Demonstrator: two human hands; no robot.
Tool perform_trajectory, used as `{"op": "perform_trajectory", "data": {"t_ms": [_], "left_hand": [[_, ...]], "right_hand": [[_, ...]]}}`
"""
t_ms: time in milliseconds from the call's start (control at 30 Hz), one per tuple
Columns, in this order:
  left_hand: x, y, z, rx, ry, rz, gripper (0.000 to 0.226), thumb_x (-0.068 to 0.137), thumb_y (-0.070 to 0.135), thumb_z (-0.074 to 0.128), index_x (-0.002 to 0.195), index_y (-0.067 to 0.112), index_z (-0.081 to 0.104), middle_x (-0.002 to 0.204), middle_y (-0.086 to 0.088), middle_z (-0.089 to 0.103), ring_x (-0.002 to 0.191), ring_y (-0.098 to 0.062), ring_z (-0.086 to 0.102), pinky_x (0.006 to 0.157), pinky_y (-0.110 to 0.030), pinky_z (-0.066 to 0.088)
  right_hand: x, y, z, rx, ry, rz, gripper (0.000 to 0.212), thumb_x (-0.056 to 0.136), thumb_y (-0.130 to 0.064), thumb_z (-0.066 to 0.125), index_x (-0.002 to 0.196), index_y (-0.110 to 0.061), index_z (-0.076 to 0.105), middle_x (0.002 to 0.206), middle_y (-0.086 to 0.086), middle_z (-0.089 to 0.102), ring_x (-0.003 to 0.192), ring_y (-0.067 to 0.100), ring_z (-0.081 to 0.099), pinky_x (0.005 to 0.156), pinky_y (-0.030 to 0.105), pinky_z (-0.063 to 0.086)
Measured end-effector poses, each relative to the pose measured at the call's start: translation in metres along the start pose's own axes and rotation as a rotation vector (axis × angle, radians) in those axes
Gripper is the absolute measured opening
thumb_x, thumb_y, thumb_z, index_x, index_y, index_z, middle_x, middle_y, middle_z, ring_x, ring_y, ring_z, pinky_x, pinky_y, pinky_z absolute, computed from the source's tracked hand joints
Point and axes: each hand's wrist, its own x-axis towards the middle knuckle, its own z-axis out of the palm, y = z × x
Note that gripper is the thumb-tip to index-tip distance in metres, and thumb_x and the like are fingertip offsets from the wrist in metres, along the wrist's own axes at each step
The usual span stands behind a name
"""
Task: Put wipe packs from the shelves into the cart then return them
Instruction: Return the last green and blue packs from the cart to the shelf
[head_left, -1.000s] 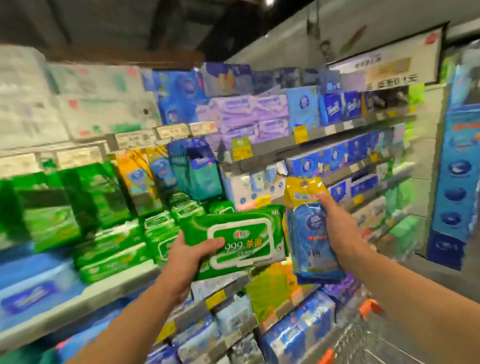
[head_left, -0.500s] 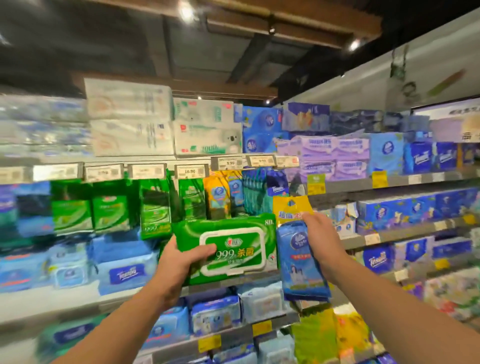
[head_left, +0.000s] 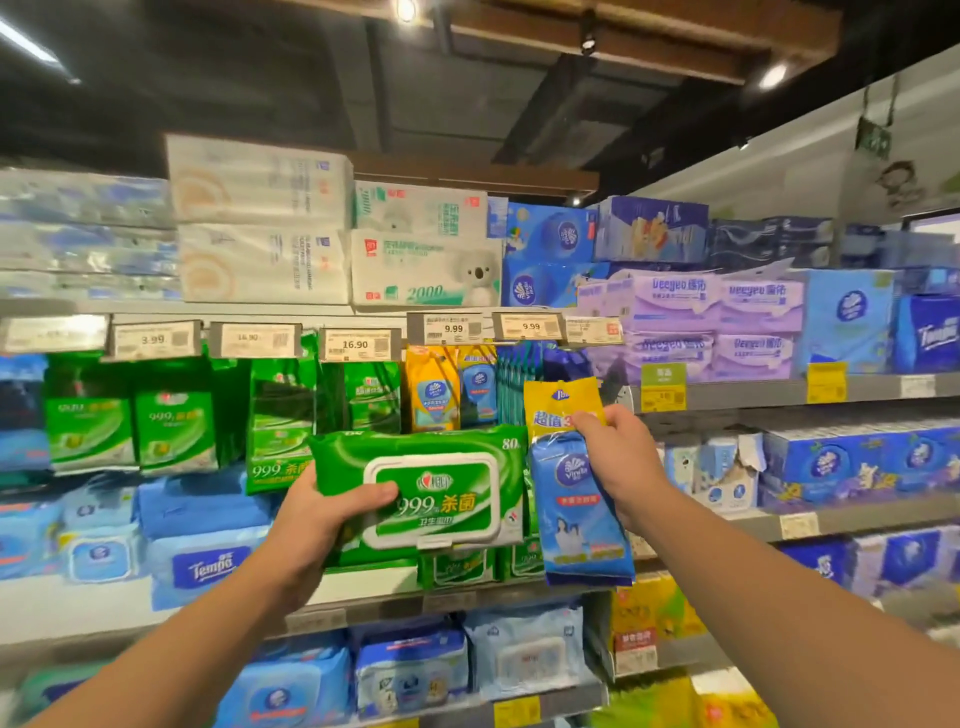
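Two hands grip packs before the shelves — left hand (head_left: 317, 514) clasps a green flip-lid wipe pack (head_left: 426, 493), right hand (head_left: 618, 457) pinches a blue-and-yellow hanging pack (head_left: 576, 499).

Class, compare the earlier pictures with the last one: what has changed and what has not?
The view swung from the cart up to the shelves, squarer on. Both packs rose slightly toward them. Unchanged: left hand grips the green wipe pack, right hand the blue-and-yellow pack; nothing released.

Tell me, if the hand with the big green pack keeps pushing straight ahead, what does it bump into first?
Probably the green wipe packs standing on the shelf right behind the big green pack that the left hand holds. How far back they sit is unclear.
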Motion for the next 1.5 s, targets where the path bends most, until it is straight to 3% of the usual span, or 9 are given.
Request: {"op": "perform_trajectory", "data": {"t_ms": [133,267,367,600,700,833,1033,1267,1500], "left_hand": [[0.02,-0.011,0.001,0.037,0.041,-0.011,0.105,0.017,0.041,0.098,0.107,0.001,0.062,0.086,-0.01,0.077,0.073,-0.02,0.075,0.059,-0.024,0.057],[0.033,-0.022,-0.005,0.088,0.104,-0.029,0.112,0.016,0.047,0.099,0.112,0.001,0.062,0.098,-0.015,0.076,0.087,-0.028,0.074,0.071,-0.032,0.058],[0.036,-0.027,-0.007,0.106,0.127,-0.032,0.11,0.02,0.045,0.099,0.115,0.001,0.062,0.101,-0.015,0.076,0.089,-0.029,0.075,0.068,-0.029,0.061],[0.035,-0.035,-0.003,0.06,0.18,-0.044,0.109,0.034,0.036,0.101,0.128,0.0,0.057,0.118,-0.023,0.07,0.108,-0.045,0.067,0.102,-0.062,0.046],[0.034,-0.033,0.002,0.08,0.214,-0.04,0.113,0.028,0.038,0.101,0.125,-0.001,0.059,0.114,-0.024,0.071,0.104,-0.045,0.069,0.092,-0.055,0.055],[0.031,-0.035,0.007,0.107,0.26,-0.018,0.117,0.017,0.043,0.099,0.118,-0.002,0.061,0.101,-0.021,0.075,0.081,-0.031,0.075,0.057,-0.029,0.058],[0.032,-0.035,0.008,0.122,0.28,-0.028,0.116,0.019,0.044,0.1,0.12,0.001,0.061,0.106,-0.021,0.074,0.096,-0.04,0.072,0.088,-0.045,0.055],[0.044,-0.042,0.013,0.111,0.291,-0.028,0.112,0.023,0.041,0.1,0.118,-0.002,0.061,0.105,-0.023,0.074,0.097,-0.042,0.072,0.089,-0.046,0.055],[0.05,-0.049,0.017,0.115,0.279,-0.023,0.108,0.02,0.043,0.1,0.113,0.002,0.064,0.102,-0.02,0.075,0.092,-0.036,0.074,0.073,-0.039,0.061]], "right_hand": [[0.043,0.007,0.005,-0.022,-0.065,-0.027,0.026,0.09,-0.042,0.058,0.109,-0.025,0.057,0.112,0.004,0.063,0.099,0.026,0.062,0.083,0.047,0.052],[0.078,0.012,0.012,-0.036,-0.145,-0.031,0.024,0.087,-0.039,0.058,0.087,-0.016,0.053,0.092,0.021,0.065,0.074,0.033,0.065,0.063,0.05,0.052],[0.092,0.016,0.024,0.016,-0.173,-0.039,0.017,0.095,-0.025,0.055,0.082,-0.016,0.05,0.083,0.013,0.063,0.074,0.029,0.064,0.062,0.04,0.05],[0.113,0.017,0.045,0.038,-0.031,-0.107,0.033,0.097,-0.034,0.053,0.092,-0.002,0.061,0.094,0.023,0.065,0.071,0.021,0.05,0.06,0.034,0.037],[0.123,0.009,0.051,0.102,-0.013,-0.135,0.031,0.094,-0.032,0.054,0.076,-0.008,0.05,0.074,0.02,0.052,0.067,0.02,0.043,0.061,0.035,0.033],[0.134,0.0,0.056,0.16,-0.003,-0.126,0.03,0.093,-0.028,0.057,0.07,-0.017,0.042,0.069,0.006,0.046,0.065,0.019,0.042,0.061,0.035,0.035],[0.149,-0.004,0.059,0.194,0.042,-0.078,0.009,0.093,-0.023,0.057,0.088,-0.015,0.057,0.082,0.001,0.061,0.079,0.019,0.058,0.069,0.034,0.047],[0.159,-0.006,0.072,0.121,0.045,-0.038,0.011,0.09,-0.017,0.054,0.092,-0.006,0.053,0.082,0.004,0.054,0.082,0.026,0.054,0.064,0.032,0.041],[0.177,-0.004,0.084,-0.048,-0.004,0.002,0.025,0.092,-0.011,0.048,0.11,0.002,0.061,0.115,0.016,0.062,0.106,0.035,0.06,0.094,0.045,0.052]]}}
